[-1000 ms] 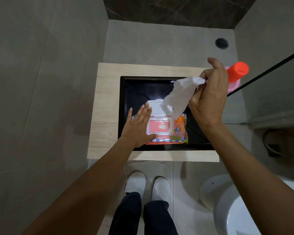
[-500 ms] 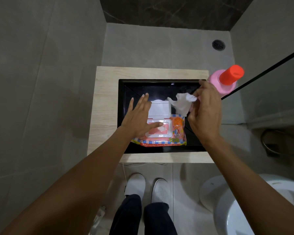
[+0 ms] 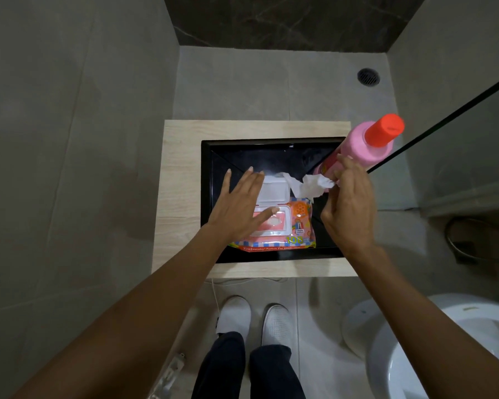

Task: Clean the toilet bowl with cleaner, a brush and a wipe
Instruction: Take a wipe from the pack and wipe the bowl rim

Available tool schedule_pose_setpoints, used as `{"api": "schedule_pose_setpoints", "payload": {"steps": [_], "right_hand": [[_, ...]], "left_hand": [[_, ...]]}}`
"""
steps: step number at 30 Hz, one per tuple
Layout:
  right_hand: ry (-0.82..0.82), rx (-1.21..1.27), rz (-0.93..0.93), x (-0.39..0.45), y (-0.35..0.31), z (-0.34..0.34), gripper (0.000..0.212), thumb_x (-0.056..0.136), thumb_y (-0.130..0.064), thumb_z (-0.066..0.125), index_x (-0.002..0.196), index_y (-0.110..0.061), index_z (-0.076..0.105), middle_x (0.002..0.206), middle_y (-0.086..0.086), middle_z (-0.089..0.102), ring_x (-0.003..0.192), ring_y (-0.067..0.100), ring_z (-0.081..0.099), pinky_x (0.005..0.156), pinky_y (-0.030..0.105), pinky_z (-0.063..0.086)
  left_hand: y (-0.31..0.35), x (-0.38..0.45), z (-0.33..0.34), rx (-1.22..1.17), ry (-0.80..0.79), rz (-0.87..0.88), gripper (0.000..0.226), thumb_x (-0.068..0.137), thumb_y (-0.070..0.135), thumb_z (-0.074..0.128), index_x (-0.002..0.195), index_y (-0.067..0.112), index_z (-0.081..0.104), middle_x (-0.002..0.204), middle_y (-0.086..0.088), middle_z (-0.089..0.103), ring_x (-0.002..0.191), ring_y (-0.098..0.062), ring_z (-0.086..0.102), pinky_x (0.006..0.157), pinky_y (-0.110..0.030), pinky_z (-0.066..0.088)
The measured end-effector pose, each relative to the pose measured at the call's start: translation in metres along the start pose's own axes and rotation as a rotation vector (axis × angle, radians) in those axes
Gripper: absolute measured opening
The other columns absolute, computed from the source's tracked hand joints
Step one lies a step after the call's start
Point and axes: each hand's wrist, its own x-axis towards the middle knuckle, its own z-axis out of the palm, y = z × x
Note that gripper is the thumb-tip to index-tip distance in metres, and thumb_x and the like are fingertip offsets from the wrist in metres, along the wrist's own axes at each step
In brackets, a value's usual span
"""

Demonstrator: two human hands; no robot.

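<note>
Walls close on the black tray (image 3: 206, 180) in its wooden top (image 3: 182, 197); left hand (image 3: 236, 210) lies flat-fingered on the wipe pack (image 3: 300, 226); right hand (image 3: 349, 205) pinches a crumpled white wipe (image 3: 314, 184) above the pack, beside the pink cleaner bottle (image 3: 355, 148).

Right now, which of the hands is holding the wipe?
The right hand pinches the white wipe beside the pink bottle; the left hand lies flat on the wipes pack.
</note>
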Motion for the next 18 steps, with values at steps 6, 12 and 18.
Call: {"api": "schedule_pose_setpoints", "payload": {"steps": [6,12,18], "right_hand": [[-0.119,0.004,-0.094,-0.017,0.003,-0.007,0.024,0.079,0.002,0.040,0.101,-0.005,0.048,0.124,0.024,0.056,0.116,0.038,0.051,0.098,0.046,0.042],[-0.201,-0.015,-0.057,-0.049,0.008,-0.009,0.023,0.081,-0.005,0.038,0.095,0.000,0.055,0.126,0.025,0.056,0.119,0.040,0.051,0.099,0.047,0.042],[-0.098,0.010,-0.046,-0.039,0.007,-0.018,0.024,0.084,-0.004,0.037,0.094,0.006,0.057,0.122,0.027,0.057,0.118,0.038,0.049,0.100,0.046,0.040]], "left_hand": [[0.014,-0.047,0.007,-0.043,0.135,0.100,0.071,0.095,0.056,0.030,0.138,0.002,0.046,0.141,-0.010,0.050,0.135,-0.023,0.041,0.113,-0.054,0.013],[0.021,-0.077,0.032,-0.012,-0.013,0.101,0.069,0.098,0.056,0.021,0.135,0.006,0.051,0.140,-0.009,0.051,0.132,-0.020,0.046,0.111,-0.054,0.024],[0.024,-0.082,0.049,0.016,-0.107,0.054,0.073,0.098,0.057,0.013,0.141,0.006,0.044,0.148,-0.009,0.042,0.138,-0.018,0.031,0.111,-0.050,0.018]]}}
